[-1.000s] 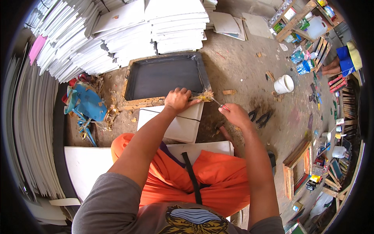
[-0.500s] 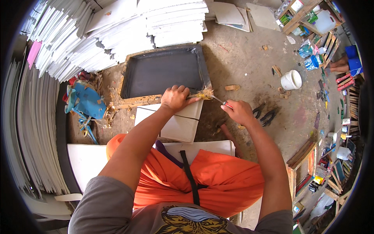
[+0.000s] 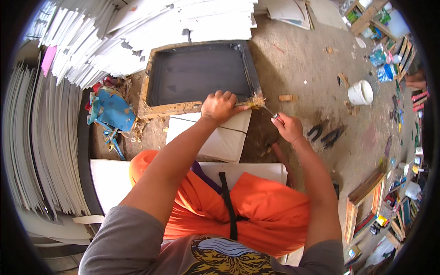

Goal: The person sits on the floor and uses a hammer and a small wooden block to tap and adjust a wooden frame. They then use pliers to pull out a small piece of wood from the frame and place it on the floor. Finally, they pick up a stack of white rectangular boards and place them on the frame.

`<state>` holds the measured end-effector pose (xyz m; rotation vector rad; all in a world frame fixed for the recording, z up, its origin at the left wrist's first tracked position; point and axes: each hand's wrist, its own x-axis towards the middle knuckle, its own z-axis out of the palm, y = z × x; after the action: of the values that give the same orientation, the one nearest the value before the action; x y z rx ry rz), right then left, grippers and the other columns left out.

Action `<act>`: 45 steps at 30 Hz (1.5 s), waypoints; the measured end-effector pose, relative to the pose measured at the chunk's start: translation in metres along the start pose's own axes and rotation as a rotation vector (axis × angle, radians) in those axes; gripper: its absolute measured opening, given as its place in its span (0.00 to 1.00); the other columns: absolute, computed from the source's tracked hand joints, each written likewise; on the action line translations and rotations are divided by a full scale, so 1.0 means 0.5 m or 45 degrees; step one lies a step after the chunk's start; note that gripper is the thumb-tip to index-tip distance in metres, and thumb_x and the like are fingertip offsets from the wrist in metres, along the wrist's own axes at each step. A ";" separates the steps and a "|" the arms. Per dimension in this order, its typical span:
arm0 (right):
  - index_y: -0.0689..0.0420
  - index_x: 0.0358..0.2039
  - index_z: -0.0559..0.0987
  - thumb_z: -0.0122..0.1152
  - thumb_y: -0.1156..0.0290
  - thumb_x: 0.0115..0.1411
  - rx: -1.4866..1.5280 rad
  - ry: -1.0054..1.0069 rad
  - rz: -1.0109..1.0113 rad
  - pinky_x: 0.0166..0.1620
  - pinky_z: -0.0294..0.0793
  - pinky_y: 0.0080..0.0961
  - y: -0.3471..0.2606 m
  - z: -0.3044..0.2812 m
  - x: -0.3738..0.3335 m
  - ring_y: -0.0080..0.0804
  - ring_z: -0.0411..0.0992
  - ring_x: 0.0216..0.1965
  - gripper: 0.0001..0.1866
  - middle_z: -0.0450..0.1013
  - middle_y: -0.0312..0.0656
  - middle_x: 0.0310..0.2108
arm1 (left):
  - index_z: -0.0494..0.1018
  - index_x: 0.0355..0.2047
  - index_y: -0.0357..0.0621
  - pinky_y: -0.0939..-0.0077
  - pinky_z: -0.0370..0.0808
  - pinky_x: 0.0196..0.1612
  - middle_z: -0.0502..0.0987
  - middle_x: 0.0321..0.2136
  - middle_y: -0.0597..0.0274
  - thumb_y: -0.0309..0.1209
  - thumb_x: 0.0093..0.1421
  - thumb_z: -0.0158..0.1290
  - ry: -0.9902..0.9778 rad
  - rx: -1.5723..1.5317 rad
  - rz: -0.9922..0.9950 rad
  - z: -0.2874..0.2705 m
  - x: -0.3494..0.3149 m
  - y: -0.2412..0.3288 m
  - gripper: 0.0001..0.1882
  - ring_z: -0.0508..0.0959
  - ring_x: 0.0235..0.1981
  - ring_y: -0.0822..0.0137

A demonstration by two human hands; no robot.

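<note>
Far left: tall stack of pale sheets [image 3: 50,137]; a pink sheet [image 3: 48,60] stands among white ones just beyond. Right of these, a blue plastic-looking item [image 3: 116,107] lies amid scraps on the floor [image 3: 311,68]. Centre: wooden frame [image 3: 172,109] around a dark panel [image 3: 201,73], its near edge just beside a white board [image 3: 208,137]. Left hand [image 3: 221,106] partly closed on the near rail, fingers bent over it, thumb stretched rightward along the wood. Nearer, the grey shirt [image 3: 174,256] bears a printed figure [image 3: 231,254] in blue, yellow and black. Frame's near right corner: frayed yellowish material [image 3: 258,101]; the tip of a slim red-handled tool [image 3: 276,117] is at it, exact contact hard to tell. Right hand [image 3: 288,129] closed round that tool's handle. Farther right: white bucket [image 3: 360,93]; nearer, a smaller wooden frame [image 3: 352,215]. Far right edge: bottles and tubs [image 3: 385,57], any markings too small and blurred to read
</note>
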<state>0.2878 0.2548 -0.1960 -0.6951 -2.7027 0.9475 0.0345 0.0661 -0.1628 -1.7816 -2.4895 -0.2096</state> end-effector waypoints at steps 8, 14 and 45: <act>0.53 0.32 0.81 0.61 0.47 0.66 -0.152 -0.372 0.204 0.37 0.76 0.49 -0.121 -0.139 0.062 0.55 0.79 0.35 0.21 0.80 0.47 0.28 | 0.79 0.26 0.48 0.60 0.82 0.35 0.80 0.29 0.63 0.66 0.60 0.56 0.087 -0.027 -0.059 -0.014 -0.016 -0.012 0.31 0.84 0.34 0.57; 0.51 0.35 0.87 0.63 0.48 0.65 -0.248 -0.338 0.170 0.39 0.77 0.48 -0.271 -0.232 0.064 0.54 0.80 0.34 0.18 0.81 0.49 0.28 | 0.80 0.27 0.45 0.56 0.82 0.36 0.81 0.29 0.57 0.68 0.63 0.51 -0.034 -0.120 -0.111 -0.116 -0.039 -0.027 0.35 0.84 0.35 0.52; 0.57 0.30 0.80 0.67 0.49 0.61 -0.253 -0.553 -0.227 0.34 0.76 0.53 -0.367 -0.152 0.048 0.61 0.79 0.31 0.21 0.78 0.56 0.24 | 0.75 0.24 0.45 0.53 0.81 0.32 0.79 0.27 0.58 0.41 0.41 0.62 -0.117 -0.202 0.259 -0.214 -0.166 -0.205 0.15 0.82 0.30 0.49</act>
<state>0.2247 0.1818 -0.0207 -0.2933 -3.2053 0.8771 -0.0380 -0.0605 -0.0754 -2.1376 -2.3877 -0.3275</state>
